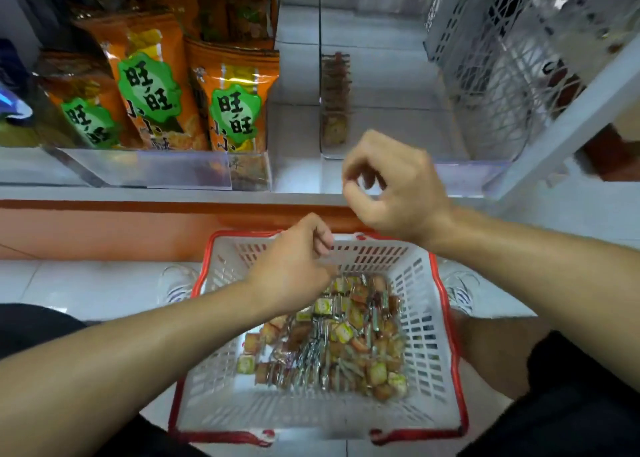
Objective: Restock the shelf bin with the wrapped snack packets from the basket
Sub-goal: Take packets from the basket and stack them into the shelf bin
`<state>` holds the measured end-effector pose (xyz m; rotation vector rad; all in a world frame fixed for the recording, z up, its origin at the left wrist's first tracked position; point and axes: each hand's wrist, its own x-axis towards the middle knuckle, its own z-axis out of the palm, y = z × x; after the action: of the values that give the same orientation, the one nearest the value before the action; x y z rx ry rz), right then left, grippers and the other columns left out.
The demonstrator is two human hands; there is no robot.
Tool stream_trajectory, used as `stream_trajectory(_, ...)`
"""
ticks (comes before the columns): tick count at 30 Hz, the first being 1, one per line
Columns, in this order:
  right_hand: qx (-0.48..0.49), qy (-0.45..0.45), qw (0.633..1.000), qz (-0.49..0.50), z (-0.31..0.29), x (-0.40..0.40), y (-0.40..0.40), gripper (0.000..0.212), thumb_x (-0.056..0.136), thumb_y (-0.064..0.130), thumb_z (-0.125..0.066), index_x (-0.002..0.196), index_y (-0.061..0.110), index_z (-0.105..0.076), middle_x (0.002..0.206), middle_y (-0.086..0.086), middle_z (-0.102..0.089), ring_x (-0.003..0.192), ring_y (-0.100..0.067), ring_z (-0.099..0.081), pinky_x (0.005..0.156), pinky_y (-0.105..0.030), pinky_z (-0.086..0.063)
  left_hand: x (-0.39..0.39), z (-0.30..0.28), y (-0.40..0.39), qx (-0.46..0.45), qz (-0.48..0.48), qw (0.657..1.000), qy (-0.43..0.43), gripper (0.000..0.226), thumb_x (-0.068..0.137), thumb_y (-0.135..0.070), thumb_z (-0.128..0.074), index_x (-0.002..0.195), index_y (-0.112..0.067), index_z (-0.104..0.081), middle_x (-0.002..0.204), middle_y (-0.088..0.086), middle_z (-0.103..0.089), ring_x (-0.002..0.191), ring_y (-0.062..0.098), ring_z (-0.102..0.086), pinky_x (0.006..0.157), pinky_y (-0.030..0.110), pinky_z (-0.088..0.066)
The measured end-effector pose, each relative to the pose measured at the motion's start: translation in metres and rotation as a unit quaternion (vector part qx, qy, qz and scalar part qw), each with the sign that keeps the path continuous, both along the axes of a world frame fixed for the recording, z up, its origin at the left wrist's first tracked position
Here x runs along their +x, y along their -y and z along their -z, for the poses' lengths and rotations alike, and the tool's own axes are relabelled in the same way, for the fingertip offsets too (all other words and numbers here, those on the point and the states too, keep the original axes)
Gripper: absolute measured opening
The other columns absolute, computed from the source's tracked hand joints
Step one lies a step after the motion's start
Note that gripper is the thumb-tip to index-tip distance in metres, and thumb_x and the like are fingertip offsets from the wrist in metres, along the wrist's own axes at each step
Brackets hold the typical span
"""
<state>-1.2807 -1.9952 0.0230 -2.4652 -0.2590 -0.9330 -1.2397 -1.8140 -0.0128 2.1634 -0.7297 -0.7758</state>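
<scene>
While glossy square packets [332, 335] fill the slotted plastic basket [429, 318], both hands (blurred) curl fingers, seemingly empty.

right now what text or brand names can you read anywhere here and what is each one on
"旺旺" on the green badge of the middle orange snack bag on the shelf.
"旺旺" on the right orange snack bag, with "小小" below it; the rest is cut off by the clear shelf lip.
"旺" on the left orange bag; the rest is hidden.
Print on the wrapped snack packets in the basket: too small and blurred to read.
No readable price tag.
</scene>
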Motion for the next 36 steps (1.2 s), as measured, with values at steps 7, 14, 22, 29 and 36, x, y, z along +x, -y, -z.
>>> stream_trajectory(7, -0.13, -0.648, 0.75, 0.026, 0.16, -0.064, 0.002, 0.032, 0.087, 0.003, -0.058, 0.113, 0.022, -0.057, 0.121, -0.003, -0.061, 0.108, -0.023, -0.059, 0.091, -0.039, -0.052, 0.009, 0.093, -0.029, 0.33, 0.221, 0.915, -0.062, 0.035, 0.093, -0.032, -0.068, 0.121, -0.013, -0.059, 0.122, 0.008, -0.068, 0.108, 0.023, -0.062, 0.095, 0.035, -0.051)
stream_trajectory(14, -0.181, -0.724, 0.665, 0.02, 0.24, -0.11, -0.021, 0.052, 0.095, 0.007, -0.058, 0.144, 0.022, -0.05, 0.164, -0.011, -0.023, 0.146, -0.034, -0.03, 0.113, -0.048, -0.039, -0.004, 0.169, -0.008, 0.32, 0.208, 0.923, -0.048, 0.039, 0.091, -0.038, -0.068, 0.126, -0.024, -0.057, 0.123, 0.005, -0.068, 0.104, 0.023, -0.064, 0.097, 0.039, -0.053)
stream_trajectory(22, -0.223, -0.748, 0.625, -0.001, 0.27, -0.097, -0.017, 0.044, 0.103, 0.027, -0.047, 0.147, 0.025, -0.047, 0.16, -0.01, -0.027, 0.14, -0.037, -0.034, 0.112, -0.05, -0.039, -0.063, 0.248, 0.023, 0.335, 0.303, 0.892, 0.005, 0.08, 0.089, -0.057, -0.065, 0.156, -0.048, -0.023, 0.168, 0.007, -0.017, 0.152, 0.037, -0.017, 0.117, 0.062, -0.027)
stream_trajectory(29, -0.137, -0.738, 0.66, 0.044, 0.27, -0.099, -0.01, 0.036, 0.091, -0.004, -0.051, 0.122, 0.009, -0.064, 0.143, -0.016, -0.047, 0.12, -0.033, -0.056, 0.101, -0.042, -0.05, -0.072, 0.254, 0.02, 0.258, 0.243, 0.934, 0.038, 0.027, 0.095, -0.031, -0.064, 0.121, -0.034, -0.071, 0.136, -0.003, -0.053, 0.12, 0.02, -0.053, 0.095, 0.035, -0.047)
stream_trajectory(36, -0.074, -0.714, 0.693, 0.069, 0.254, -0.095, -0.004, 0.036, 0.084, -0.014, -0.049, 0.106, 0.013, -0.059, 0.115, -0.009, -0.058, 0.107, -0.029, -0.058, 0.102, -0.043, -0.044, -0.076, 0.261, 0.017, 0.217, 0.148, 0.962, -0.071, 0.021, 0.094, -0.016, -0.061, 0.108, -0.022, -0.075, 0.119, 0.003, -0.065, 0.097, 0.023, -0.068, 0.085, 0.03, -0.057)
